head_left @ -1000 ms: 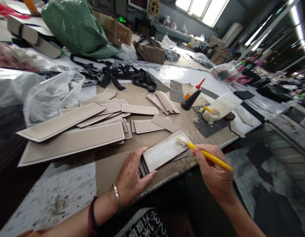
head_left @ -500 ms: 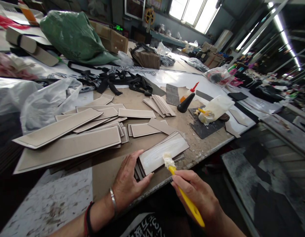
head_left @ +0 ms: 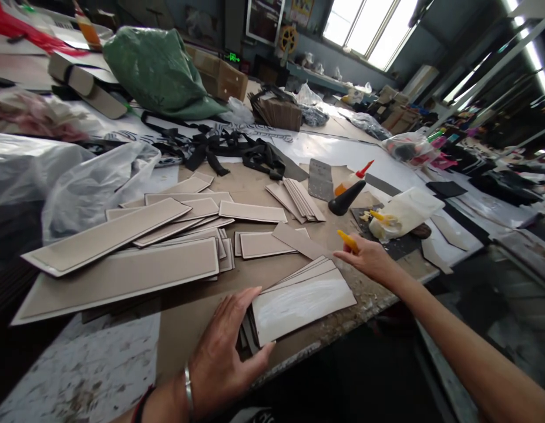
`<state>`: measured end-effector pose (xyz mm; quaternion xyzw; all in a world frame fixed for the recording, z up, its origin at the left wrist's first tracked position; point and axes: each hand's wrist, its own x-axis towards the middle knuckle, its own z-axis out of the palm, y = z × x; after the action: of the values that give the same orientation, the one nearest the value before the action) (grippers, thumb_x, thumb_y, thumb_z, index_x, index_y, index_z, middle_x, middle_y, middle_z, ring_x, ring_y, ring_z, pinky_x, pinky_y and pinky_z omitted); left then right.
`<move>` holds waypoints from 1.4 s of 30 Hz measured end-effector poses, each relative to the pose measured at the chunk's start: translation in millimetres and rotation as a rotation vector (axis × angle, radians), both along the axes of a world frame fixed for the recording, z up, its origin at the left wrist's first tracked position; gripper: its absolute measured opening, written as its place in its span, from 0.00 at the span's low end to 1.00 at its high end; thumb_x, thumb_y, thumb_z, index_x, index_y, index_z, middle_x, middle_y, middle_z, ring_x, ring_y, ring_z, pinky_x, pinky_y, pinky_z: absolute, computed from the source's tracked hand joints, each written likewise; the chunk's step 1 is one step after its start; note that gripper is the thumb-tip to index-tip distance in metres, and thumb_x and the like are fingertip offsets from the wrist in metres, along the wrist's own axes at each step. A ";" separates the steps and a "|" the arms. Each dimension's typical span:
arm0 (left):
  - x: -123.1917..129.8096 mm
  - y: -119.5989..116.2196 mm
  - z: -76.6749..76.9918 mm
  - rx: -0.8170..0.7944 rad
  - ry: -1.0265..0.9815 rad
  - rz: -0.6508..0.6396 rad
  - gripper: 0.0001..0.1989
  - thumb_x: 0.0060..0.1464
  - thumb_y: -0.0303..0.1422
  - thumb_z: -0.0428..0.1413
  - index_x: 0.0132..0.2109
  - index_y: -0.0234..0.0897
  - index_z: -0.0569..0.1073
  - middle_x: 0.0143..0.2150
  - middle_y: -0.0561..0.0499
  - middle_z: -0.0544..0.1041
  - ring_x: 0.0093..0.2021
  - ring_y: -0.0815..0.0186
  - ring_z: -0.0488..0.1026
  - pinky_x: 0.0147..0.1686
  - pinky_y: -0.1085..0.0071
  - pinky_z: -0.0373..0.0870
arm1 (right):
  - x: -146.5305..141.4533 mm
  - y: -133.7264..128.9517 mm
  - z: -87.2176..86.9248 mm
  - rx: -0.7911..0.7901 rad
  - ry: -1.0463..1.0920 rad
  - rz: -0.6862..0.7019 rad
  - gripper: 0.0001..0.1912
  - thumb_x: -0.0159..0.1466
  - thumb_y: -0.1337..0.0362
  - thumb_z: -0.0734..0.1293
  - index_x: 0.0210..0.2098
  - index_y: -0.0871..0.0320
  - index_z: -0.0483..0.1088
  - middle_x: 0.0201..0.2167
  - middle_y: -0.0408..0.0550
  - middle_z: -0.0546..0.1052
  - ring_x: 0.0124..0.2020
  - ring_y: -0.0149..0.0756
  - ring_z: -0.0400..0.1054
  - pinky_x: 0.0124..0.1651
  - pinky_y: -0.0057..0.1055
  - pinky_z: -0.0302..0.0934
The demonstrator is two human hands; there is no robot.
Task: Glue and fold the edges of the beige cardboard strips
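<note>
My left hand (head_left: 231, 343) spans the near left end of a fanned stack of flat panels (head_left: 308, 299), thumb at the lower corner and fingers at the upper one. Wet white glue shines on the top panel. Above the table, right of the stack, my right hand (head_left: 372, 258) is closed round a yellow-handled brush (head_left: 348, 241). The handle's end sticks out to the left, and the bristles are hidden. Just beyond that hand, a whitish glue container (head_left: 411, 208) lies tilted on a dark sheet, with another yellow piece (head_left: 380, 217) at its mouth.
Loose beige panels (head_left: 123, 264) are piled on the left. A black cone-shaped object (head_left: 347, 197) and a red-tipped bottle (head_left: 364, 169) stand behind the right hand. Black straps (head_left: 228, 147), a green bag (head_left: 160, 73) and clear plastic (head_left: 96, 182) lie further back.
My right hand has lifted the brush off the top panel and moved away and right, toward the glue container. The left hand stays at the stack. The camera view has shifted slightly.
</note>
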<state>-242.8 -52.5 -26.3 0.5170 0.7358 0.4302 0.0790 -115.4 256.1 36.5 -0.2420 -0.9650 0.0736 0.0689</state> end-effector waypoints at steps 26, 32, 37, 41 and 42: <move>-1.7 0.6 0.6 -0.020 -0.033 -0.038 0.31 0.49 0.32 0.55 0.59 0.36 0.53 0.53 0.43 0.65 0.54 0.58 0.63 0.54 0.59 0.63 | -12.5 39.4 -33.7 0.058 -0.407 0.118 0.24 0.60 0.51 0.62 0.51 0.58 0.66 0.38 0.53 0.69 0.39 0.44 0.66 0.45 0.36 0.60; -2.6 0.1 1.1 -0.032 -0.034 -0.050 0.31 0.50 0.33 0.55 0.60 0.35 0.53 0.55 0.42 0.65 0.55 0.57 0.62 0.55 0.60 0.61 | -9.2 45.3 -32.8 0.104 -0.345 0.123 0.23 0.59 0.50 0.64 0.48 0.58 0.69 0.35 0.50 0.69 0.36 0.42 0.66 0.42 0.35 0.61; -4.0 0.3 2.1 -0.025 -0.062 -0.064 0.32 0.51 0.35 0.56 0.60 0.35 0.53 0.55 0.41 0.65 0.55 0.57 0.62 0.55 0.59 0.60 | 11.9 38.0 8.9 0.242 -0.234 0.163 0.23 0.64 0.50 0.58 0.46 0.63 0.68 0.33 0.55 0.68 0.40 0.47 0.64 0.44 0.38 0.61; -5.1 -0.1 4.1 -0.015 -0.079 -0.078 0.33 0.49 0.35 0.56 0.59 0.33 0.53 0.55 0.40 0.65 0.54 0.57 0.62 0.55 0.58 0.60 | 16.2 -2.9 50.2 0.326 -0.079 0.282 0.24 0.64 0.49 0.58 0.47 0.63 0.66 0.39 0.60 0.67 0.45 0.52 0.63 0.47 0.43 0.60; -5.3 -0.2 4.7 -0.016 -0.084 -0.083 0.33 0.49 0.34 0.56 0.59 0.33 0.53 0.55 0.40 0.65 0.54 0.57 0.62 0.56 0.58 0.60 | 16.1 -17.5 57.0 0.311 -0.067 0.333 0.23 0.65 0.50 0.58 0.50 0.62 0.64 0.42 0.60 0.67 0.46 0.51 0.62 0.48 0.43 0.59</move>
<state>-248.1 -52.7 -21.5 0.5279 0.7131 0.4420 0.1319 -99.3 238.5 93.5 -0.0683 -0.9931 -0.0736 0.0602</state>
